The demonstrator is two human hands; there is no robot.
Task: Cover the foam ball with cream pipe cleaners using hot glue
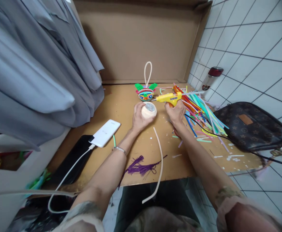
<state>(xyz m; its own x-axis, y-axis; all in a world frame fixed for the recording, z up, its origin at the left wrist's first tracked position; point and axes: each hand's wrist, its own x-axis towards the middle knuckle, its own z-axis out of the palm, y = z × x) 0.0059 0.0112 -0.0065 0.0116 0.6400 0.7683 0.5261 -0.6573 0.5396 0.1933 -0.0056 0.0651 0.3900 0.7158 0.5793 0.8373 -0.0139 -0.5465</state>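
Observation:
My left hand point(139, 117) is wrapped round a cream-coloured ball point(148, 110) with a greyish, shiny top. In my right hand point(176, 112) is a yellow hot glue gun point(168, 97), its nozzle pointing left, just above and apart from the ball; a clear glue stick sticks out at its back. Behind the ball stands a colourful animal-head ornament point(145, 94) with green ears and a cream loop on top. A cream pipe cleaner point(160, 158) curves across the table's front edge. Purple tassels point(141, 168) lie between my forearms.
Bundled colourful pipe cleaners point(201, 108) lie at right, with cut scraps around. Further right are a brown patterned bag point(249, 125) and a red-lidded bottle point(211, 79). A white power bank point(106, 132) with a cable lies left on a black phone-like slab point(73, 161). Grey cloth point(44, 64) hangs at left.

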